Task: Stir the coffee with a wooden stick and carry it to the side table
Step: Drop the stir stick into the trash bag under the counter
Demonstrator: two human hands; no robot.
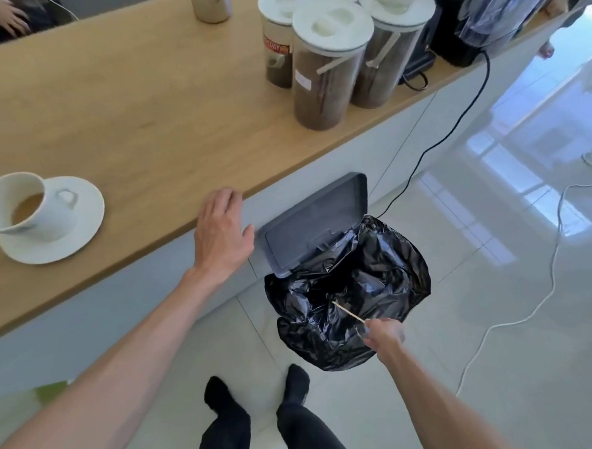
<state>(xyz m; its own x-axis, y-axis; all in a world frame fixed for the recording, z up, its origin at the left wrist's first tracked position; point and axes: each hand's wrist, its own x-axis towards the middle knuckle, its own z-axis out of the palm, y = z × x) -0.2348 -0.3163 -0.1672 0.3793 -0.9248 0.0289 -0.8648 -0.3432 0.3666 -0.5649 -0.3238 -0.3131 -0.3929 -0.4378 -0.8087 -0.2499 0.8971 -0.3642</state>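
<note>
The wooden stick [348,312] is thin and pale. The right hand [384,334] pinches one end of it, and the other end points toward 10 o'clock, over the open bin with its black bag [359,289]. The grey bin lid [317,223] stands up against the bench front. The left hand [223,233] is spread wide with nothing in it, and its fingers rest on the edge of the wooden bench [127,106]. The white cup of coffee [22,206] sits on a white saucer [79,232] on the bench, far off at 9 o'clock from the left hand. Tall jars [327,68] with white lids stand at 1 o'clock. Two feet in black socks [258,391] stand on the shiny floor tiles.
</note>
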